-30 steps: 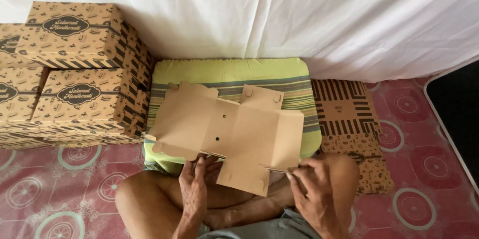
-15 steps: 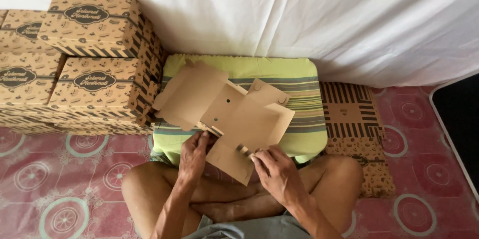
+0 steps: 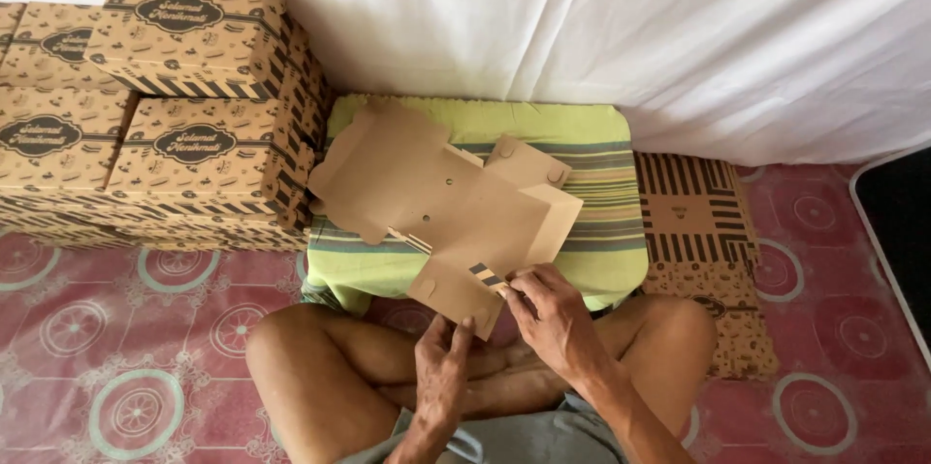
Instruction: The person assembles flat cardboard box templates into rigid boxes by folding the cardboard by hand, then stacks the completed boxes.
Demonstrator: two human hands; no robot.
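Note:
A flat, unfolded brown cardboard box blank (image 3: 441,212) is held tilted over a green striped cushion (image 3: 592,183), plain inner side up. My right hand (image 3: 548,314) pinches its near right flap, where a striped printed edge shows. My left hand (image 3: 444,362) holds the near bottom flap from below, fingers up against the card. Both hands are above my crossed bare legs (image 3: 320,367).
Several assembled printed brown boxes (image 3: 194,86) are stacked at the left against a white sheet (image 3: 630,28). A pile of flat printed blanks (image 3: 698,231) lies right of the cushion. A red patterned mat (image 3: 116,357) covers the floor.
The blank has been drawn nearer and tilted. My right hand moved left onto its near right flap, and a side flap has folded up. The view shifted slightly.

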